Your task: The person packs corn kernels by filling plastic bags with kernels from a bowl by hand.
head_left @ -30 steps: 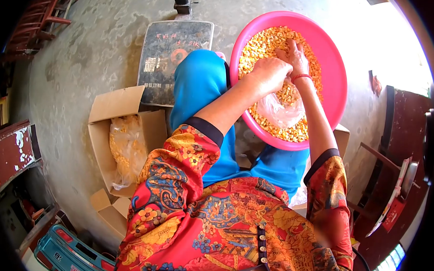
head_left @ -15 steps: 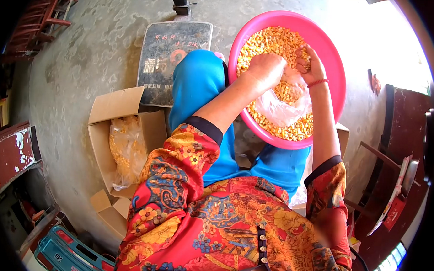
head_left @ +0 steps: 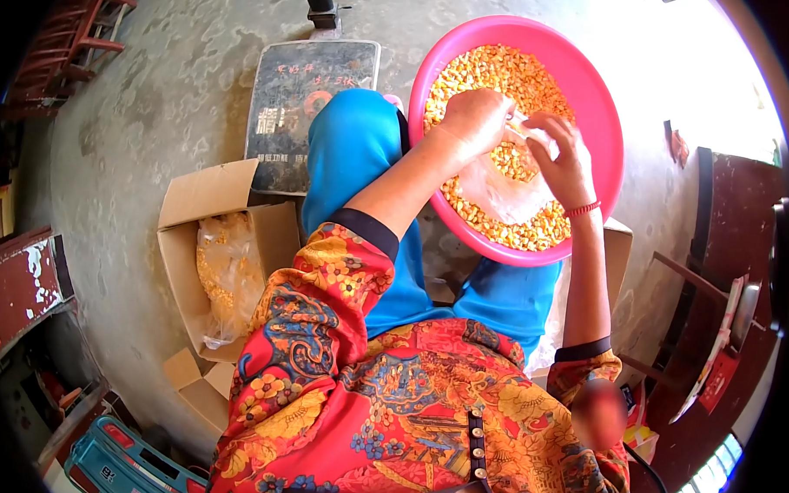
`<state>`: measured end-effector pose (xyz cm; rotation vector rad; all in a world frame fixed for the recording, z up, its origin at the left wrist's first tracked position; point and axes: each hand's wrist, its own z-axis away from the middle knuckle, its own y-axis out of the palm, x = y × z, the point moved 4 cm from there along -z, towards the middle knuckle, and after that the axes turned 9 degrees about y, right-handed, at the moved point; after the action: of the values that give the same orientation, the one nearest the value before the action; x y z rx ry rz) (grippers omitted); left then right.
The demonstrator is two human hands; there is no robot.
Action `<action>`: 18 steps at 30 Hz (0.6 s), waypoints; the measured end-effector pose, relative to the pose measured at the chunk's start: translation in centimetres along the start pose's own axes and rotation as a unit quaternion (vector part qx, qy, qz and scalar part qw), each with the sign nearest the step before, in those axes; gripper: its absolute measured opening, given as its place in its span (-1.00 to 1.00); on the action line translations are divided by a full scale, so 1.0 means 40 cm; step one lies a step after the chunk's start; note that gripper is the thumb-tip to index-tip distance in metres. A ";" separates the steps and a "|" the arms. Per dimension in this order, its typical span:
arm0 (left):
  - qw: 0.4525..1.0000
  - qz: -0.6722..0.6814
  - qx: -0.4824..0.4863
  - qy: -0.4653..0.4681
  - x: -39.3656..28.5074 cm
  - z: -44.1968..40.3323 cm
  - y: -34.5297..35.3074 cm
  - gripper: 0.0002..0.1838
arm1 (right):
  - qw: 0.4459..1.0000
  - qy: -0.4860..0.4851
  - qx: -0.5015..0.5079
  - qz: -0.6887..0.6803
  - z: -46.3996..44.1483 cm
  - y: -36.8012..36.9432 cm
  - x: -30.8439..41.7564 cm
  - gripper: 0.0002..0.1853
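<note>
A pink basin (head_left: 609,124) rests across my knees, with loose orange-yellow corn kernels (head_left: 496,67) spread over its bottom. Inside it lies a clear plastic bag (head_left: 501,191) with its mouth raised. My left hand (head_left: 477,117) is closed on the bag's rim at the left of the mouth. Over the other side of the mouth, my right hand (head_left: 567,164) has curved fingers held apart from the thumb. No kernels show in the right hand, though its palm is partly hidden.
Left of my legs, an open cardboard box (head_left: 185,265) contains a clear bag of corn kernels (head_left: 227,275). A dark platform scale (head_left: 277,112) stands ahead on the concrete floor. A teal case (head_left: 126,459) is at lower left, and dark red furniture (head_left: 734,232) at right.
My right hand, which held kernels in its palm, has turned over and moved toward the bag's mouth; the kernels no longer show in it. My left hand keeps its grip, slightly higher.
</note>
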<state>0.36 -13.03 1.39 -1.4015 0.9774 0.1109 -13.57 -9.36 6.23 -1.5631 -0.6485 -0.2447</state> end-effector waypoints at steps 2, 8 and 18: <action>0.998 0.051 -0.043 0.019 -0.005 0.000 -0.005 -0.82 | 0.993 0.039 -0.067 0.085 -0.008 -0.005 -0.036 -0.70; 0.974 0.217 -0.062 0.014 -0.012 -0.016 -0.034 -0.78 | 0.965 0.217 0.093 0.114 0.004 0.042 -0.196 -0.83; 0.960 0.126 -0.218 0.124 -0.040 -0.011 -0.084 -0.73 | 0.956 0.182 -0.187 -0.133 0.005 -0.075 -0.140 -0.88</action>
<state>1.17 -13.44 5.03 -1.7128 1.4013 0.3664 -19.77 -10.64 5.81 -1.7254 -0.5388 -0.8803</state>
